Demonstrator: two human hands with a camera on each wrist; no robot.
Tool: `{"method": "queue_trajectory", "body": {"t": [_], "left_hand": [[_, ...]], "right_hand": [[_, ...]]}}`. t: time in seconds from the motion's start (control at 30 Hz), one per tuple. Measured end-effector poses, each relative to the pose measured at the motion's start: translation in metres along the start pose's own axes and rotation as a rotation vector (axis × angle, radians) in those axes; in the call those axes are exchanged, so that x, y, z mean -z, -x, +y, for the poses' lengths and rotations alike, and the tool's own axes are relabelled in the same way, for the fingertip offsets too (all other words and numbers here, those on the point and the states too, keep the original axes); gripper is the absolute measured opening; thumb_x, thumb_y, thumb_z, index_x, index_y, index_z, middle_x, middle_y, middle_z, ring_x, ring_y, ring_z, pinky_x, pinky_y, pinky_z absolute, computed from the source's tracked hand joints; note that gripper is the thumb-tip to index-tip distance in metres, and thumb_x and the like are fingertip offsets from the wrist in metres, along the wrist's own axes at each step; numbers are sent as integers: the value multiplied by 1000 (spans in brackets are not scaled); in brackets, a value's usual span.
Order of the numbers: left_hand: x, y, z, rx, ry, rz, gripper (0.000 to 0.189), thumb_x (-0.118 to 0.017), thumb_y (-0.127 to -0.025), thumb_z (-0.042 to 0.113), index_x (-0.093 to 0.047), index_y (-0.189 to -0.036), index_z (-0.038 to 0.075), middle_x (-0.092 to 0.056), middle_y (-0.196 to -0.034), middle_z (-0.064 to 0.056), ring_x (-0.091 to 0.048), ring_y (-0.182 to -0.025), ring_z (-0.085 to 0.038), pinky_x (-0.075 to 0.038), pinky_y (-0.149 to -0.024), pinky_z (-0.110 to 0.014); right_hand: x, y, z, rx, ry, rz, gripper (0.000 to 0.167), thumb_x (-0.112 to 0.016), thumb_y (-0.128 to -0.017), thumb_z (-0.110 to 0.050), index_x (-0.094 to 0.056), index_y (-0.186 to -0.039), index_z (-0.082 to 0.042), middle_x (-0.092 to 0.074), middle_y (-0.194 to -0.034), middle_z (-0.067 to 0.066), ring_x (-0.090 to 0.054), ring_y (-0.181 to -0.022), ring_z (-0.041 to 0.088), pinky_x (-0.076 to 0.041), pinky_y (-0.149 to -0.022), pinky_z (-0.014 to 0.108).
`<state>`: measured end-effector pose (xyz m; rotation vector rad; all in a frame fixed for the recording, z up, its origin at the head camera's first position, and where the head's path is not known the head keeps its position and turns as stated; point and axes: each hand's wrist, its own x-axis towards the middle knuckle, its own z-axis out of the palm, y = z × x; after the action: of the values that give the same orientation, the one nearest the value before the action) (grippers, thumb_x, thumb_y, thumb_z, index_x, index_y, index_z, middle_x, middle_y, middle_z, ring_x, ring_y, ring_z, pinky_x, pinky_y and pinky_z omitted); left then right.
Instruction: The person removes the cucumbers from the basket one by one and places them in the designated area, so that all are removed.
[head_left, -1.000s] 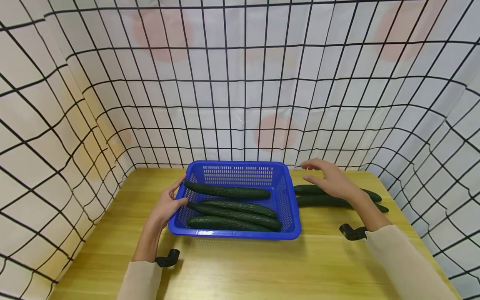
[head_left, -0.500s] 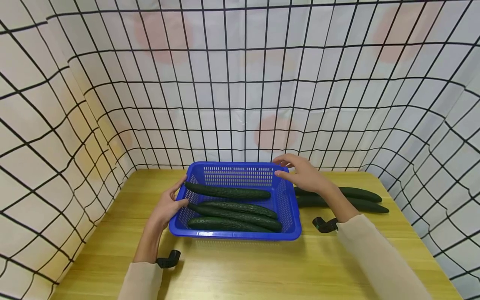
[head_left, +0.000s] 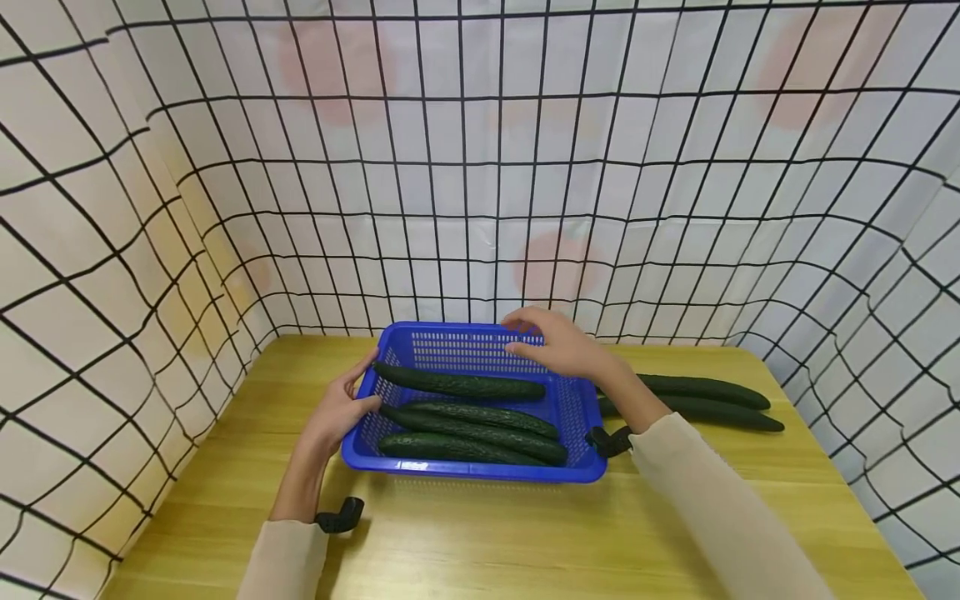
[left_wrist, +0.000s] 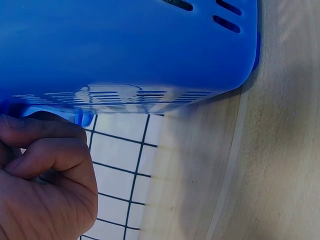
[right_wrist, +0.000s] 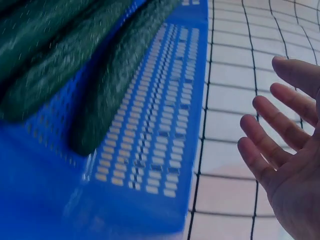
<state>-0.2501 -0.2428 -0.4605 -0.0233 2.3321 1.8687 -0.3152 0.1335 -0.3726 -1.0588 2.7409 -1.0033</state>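
Observation:
A blue plastic basket [head_left: 472,473] with slotted walls stands on the table, with several dark green cucumbers [head_left: 459,384] lying lengthwise inside. My left hand [head_left: 336,414] grips the basket's left rim, thumb over the edge; the left wrist view shows curled fingers [left_wrist: 55,155] beside the basket wall. Over the basket's back right part hovers my right hand [head_left: 558,343], holding nothing. Its fingers [right_wrist: 272,145] are spread and relaxed in the right wrist view, apart from the cucumbers.
Two more cucumbers [head_left: 701,387] lie on the wooden table [head_left: 480,542] right of the basket, partly hidden by the right forearm. Black wire grid [head_left: 480,192] over pale cloth encloses the back and sides.
My right hand has moved left, from above the two cucumbers on the table to over the basket. The left hand stays on the rim, and the basket and cucumbers have not visibly moved.

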Motion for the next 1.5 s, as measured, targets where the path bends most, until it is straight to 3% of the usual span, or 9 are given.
{"method": "queue_trajectory", "body": {"t": [0.17,0.43,0.8,1.03,1.17,1.37,1.5], "left_hand": [[-2,0,-1,2,-10,1,88,-61,-92,1,-28,-162,42,-64,-122,-35,-74,-92,-34,-65,-80,-48],[-4,-2,-1,1,16,-8,89,-61,-90,-1,-29,-162,40,-64,-123,-36,-75,-91,-36,-65,-77,-50],[-4,-3,-3,-12,40,-26,91,-60,-89,-2,-27,-163,38,-59,-136,-36,-75,-92,-34,-65,-77,-50],[-3,-4,-5,-3,37,-15,90,-61,-89,-1,-29,-162,42,-55,-141,-36,-75,-93,-35,-65,-76,-51],[-4,-3,-5,7,41,0,88,-61,-91,0,-30,-161,43,-61,-133,-35,-76,-90,-37,-65,-74,-51],[-3,-2,-5,-2,37,13,83,-60,-93,4,-31,-161,42,-72,-97,-26,-77,-81,-37,-65,-71,-50],[-1,-2,-6,-23,29,13,80,-60,-95,6,-31,-162,40,-74,-97,-24,-77,-80,-36,-65,-70,-48]], "right_hand": [[-19,-13,-3,-6,-14,-66,49,-67,-101,-30,-57,-143,-6,-61,-142,14,-58,-128,35,-49,-108,52],[-49,-31,3,-28,25,-151,55,-67,-100,-34,-54,-146,-7,-58,-146,13,-56,-131,32,-50,-108,52],[-80,-43,14,-94,52,-266,65,-68,-98,-45,-51,-151,-11,-56,-149,9,-55,-135,29,-48,-112,50],[-93,-46,20,-171,81,-402,66,-63,-100,-47,-47,-155,-15,-51,-155,13,-48,-144,33,-43,-118,53],[-97,-46,21,-180,108,-431,59,-61,-102,-44,-50,-153,-15,-50,-156,11,-46,-146,32,-41,-119,52],[-95,-47,20,-183,93,-436,54,-62,-103,-38,-54,-150,-14,-52,-155,9,-46,-146,31,-41,-119,50],[-87,-48,18,-169,94,-407,54,-61,-103,-37,-53,-151,-13,-52,-155,10,-46,-145,31,-42,-119,51]]}}
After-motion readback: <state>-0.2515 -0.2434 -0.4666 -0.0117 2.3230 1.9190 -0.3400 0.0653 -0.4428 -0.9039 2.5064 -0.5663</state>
